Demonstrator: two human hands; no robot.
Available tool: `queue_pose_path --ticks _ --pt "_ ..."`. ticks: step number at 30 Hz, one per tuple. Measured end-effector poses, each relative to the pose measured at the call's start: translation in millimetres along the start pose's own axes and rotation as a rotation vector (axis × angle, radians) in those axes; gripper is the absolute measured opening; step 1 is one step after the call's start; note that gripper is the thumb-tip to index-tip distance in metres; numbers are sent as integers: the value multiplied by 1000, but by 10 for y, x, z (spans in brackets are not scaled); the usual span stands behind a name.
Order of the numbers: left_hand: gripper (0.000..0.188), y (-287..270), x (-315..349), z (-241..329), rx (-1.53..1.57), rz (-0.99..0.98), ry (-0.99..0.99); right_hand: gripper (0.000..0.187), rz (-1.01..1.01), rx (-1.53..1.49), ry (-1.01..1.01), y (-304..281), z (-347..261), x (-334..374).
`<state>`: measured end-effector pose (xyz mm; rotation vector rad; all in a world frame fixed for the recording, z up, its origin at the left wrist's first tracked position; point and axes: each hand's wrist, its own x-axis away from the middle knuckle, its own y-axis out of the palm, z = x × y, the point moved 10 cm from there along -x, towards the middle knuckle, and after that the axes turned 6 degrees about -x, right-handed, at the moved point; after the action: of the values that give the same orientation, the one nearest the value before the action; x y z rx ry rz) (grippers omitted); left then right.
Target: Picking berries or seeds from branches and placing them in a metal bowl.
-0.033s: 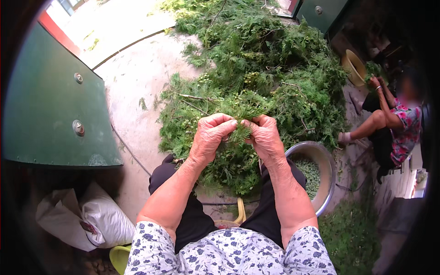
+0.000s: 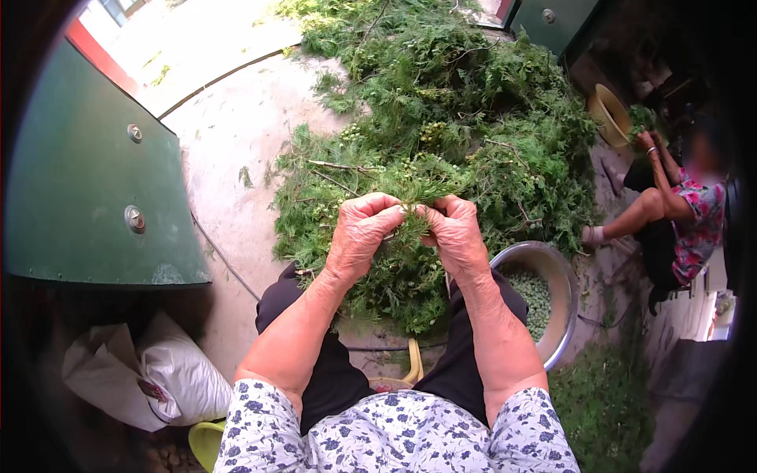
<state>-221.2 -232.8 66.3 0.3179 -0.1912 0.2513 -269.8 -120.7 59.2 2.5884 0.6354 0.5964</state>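
Centrally, green sprig [image 2: 413,227], between left grip [image 2: 366,227] and right grip [image 2: 456,232], both pinching it

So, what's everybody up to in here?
The person's left hand and right hand are pinching a green sprig in front of them, over a big heap of leafy branches. To the right sits a metal basin with small pale-green pieces in it. Farther right, another person is seated, holding some greenery near a yellowish tub.
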Motion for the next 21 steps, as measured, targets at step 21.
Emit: queue_pose_path --ticks 21 --pt "20 -431 -212 198 671 130 28 36 907 1210 41 -3883 -379 2091"
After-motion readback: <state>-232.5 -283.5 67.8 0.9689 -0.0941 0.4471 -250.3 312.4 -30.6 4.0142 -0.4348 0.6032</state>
